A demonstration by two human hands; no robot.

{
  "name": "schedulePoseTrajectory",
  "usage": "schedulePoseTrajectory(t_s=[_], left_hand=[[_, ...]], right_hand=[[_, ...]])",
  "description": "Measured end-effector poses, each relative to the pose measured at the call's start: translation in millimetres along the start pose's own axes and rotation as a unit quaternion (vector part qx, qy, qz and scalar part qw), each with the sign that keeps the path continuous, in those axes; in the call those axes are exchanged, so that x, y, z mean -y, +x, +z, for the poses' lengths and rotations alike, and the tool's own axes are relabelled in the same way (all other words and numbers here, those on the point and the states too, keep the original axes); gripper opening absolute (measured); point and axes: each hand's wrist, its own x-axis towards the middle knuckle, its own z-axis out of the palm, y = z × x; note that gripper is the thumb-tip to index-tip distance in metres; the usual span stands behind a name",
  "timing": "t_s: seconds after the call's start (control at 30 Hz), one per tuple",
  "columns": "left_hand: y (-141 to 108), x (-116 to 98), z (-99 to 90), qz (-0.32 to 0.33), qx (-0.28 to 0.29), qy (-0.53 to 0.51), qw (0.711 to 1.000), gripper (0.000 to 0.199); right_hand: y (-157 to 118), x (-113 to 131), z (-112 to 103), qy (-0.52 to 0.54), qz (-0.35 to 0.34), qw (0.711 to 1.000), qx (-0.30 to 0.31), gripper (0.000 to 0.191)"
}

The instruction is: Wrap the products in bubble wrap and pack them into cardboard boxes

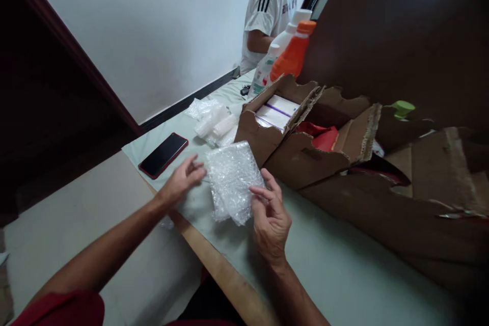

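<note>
A flat piece of clear bubble wrap point(232, 181) is above the pale cloth-covered table, between my two hands. My right hand point(270, 214) grips its right edge between thumb and fingers. On the other side, my left hand point(185, 178) is just off the wrap's left edge, fingers apart and a little blurred, with nothing in it. More crumpled bubble wrap point(214, 121) lies farther back on the table. A black phone with a red edge point(164, 155) rests to the left, behind my left hand.
Cut cardboard boxes point(305, 163) line the right side, holding white-and-purple packs point(277, 111) and red material point(324, 138). Orange point(293, 53) and clear bottles point(263, 71) stand behind them. A person in a white shirt point(263, 15) is at the far end. The wooden table edge point(225, 270) runs in front.
</note>
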Motion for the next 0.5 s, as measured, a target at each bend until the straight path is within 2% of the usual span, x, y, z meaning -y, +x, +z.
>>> schedulePoseTrajectory(t_s=[0.07,0.1,0.17,0.23,0.37,0.43,0.5], left_hand=[[-32,13,8.3,-0.047,0.044,-0.068,0.996,0.08],[-37,14,10.9,-0.048,0.048,-0.072,0.995,0.07],[-27,4,11.4,-0.011,0.014,-0.032,0.999,0.053],[8,-19,7.4,0.044,-0.042,0.028,0.998,0.041],[104,-78,7.4,0.094,-0.044,0.08,0.991,0.026],[137,-98,16.0,0.109,-0.045,0.109,0.987,0.034],[151,-104,26.7,0.144,-0.076,0.157,0.974,0.053]], right_hand=[[-4,13,9,0.003,-0.008,1.0,0.029,0.017],[-6,17,13,0.002,-0.013,0.999,0.053,0.017],[-9,21,16,-0.006,-0.021,0.996,0.089,0.025],[-12,19,11,-0.022,-0.025,0.995,0.092,0.039],[-25,6,-23,-0.087,-0.021,0.994,0.055,0.04],[-38,1,-44,-0.125,-0.019,0.991,0.045,0.036],[-55,-3,-65,-0.163,-0.02,0.986,0.036,0.03]])
